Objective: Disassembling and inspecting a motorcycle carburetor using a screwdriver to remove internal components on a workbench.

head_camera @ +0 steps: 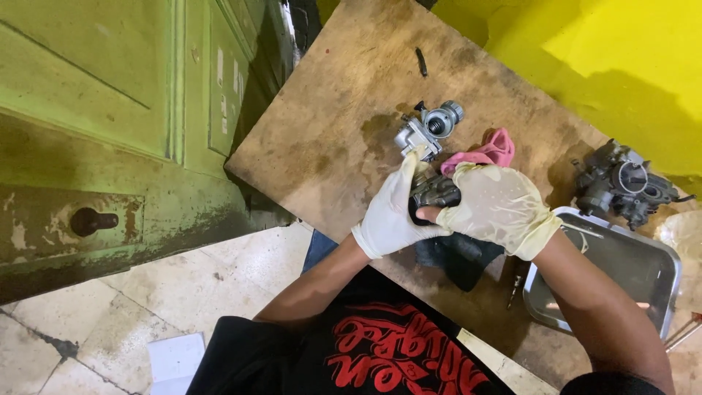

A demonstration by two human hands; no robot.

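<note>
Both gloved hands are on the carburettor (428, 157) at the middle of the board (329, 132); the left hand (395, 212) wraps it from the side, fingers (408, 175) curled up along its grey body, thumb tucked under; the right hand (497, 205) closes over its dark lower part, fingers bent round it, one bare fingertip poking through the glove at the base; so both hands are clamped on the carburettor, which sits just above the board, its round threaded top sticking out beyond the left fingertips; a pink rag (486, 153) lies just past the right knuckles, touching or nearly touching the glove; a dark cloth (457, 260) spreads under the wrists; beside the right wrist sits a metal tray (658, 281), and beyond it, well apart from the fingers, a second carburettor (625, 183) rests on the board; a small dark screw (422, 62) lies far off past the fingertips; a screwdriver (684, 333) peeks in beyond the tray; to the left-hand side stands a worn green door (110, 132); below it, tiled floor (146, 314) and a white paper (175, 358).
</note>
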